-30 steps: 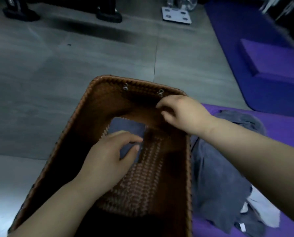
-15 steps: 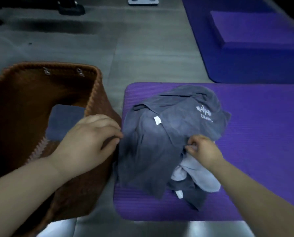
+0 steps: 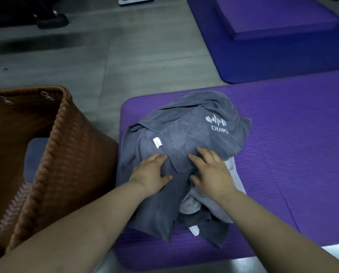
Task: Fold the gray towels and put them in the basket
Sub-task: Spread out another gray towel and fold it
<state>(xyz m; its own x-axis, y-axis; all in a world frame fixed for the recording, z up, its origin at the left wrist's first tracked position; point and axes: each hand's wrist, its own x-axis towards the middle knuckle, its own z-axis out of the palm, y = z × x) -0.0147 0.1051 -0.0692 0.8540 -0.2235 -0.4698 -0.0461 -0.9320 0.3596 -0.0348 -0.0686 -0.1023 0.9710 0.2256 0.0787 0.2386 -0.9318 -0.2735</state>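
On the purple mat (image 3: 283,154) beside the basket (image 3: 70,164), my left hand (image 3: 152,175) and right hand (image 3: 212,174) lie flat, fingers extended, gripping nothing, on the heaped gray towels (image 3: 184,133) (soft, light, limp, I judge); take hold at a hemmed corner.

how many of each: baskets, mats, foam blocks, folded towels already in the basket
baskets: 1, brown woven basket
mats: 2, near purple mat and far mat
foam blocks: 1, purple block
folded towels in the basket: 1, folded towel
total: 5
unfolded heap on the near mat: count unclear
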